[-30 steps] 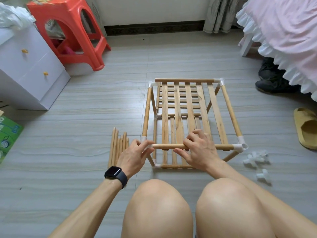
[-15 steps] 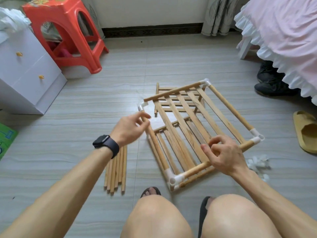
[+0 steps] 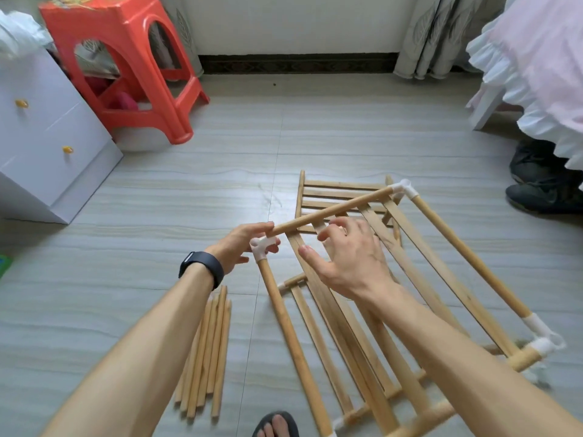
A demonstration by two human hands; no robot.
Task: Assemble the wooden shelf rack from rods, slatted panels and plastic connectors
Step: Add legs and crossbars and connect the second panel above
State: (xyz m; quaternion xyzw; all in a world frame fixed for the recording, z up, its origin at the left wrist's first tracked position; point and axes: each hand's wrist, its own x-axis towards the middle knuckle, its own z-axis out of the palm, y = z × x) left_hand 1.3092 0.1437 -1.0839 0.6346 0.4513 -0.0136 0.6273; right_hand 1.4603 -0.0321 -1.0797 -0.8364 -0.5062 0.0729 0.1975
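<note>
Shelf rack (image 3: 467,253) lies tilted on the floor (image 3: 189,200); left hand (image 3: 239,247) pinches its white corner connector (image 3: 259,247) between thumb and fingers; right hand (image 3: 347,263) hovers over the slats, fingers (image 3: 334,229) spread, gripping nothing; loose rods (image 3: 208,351) lie just left.

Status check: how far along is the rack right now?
Done: the upper slatted panel sits framed by rods with white connectors, above a lower panel. In hand: the left hand grips one corner connector; the right hand hovers open over that panel. Left: spare rods lie unused on the floor.
</note>
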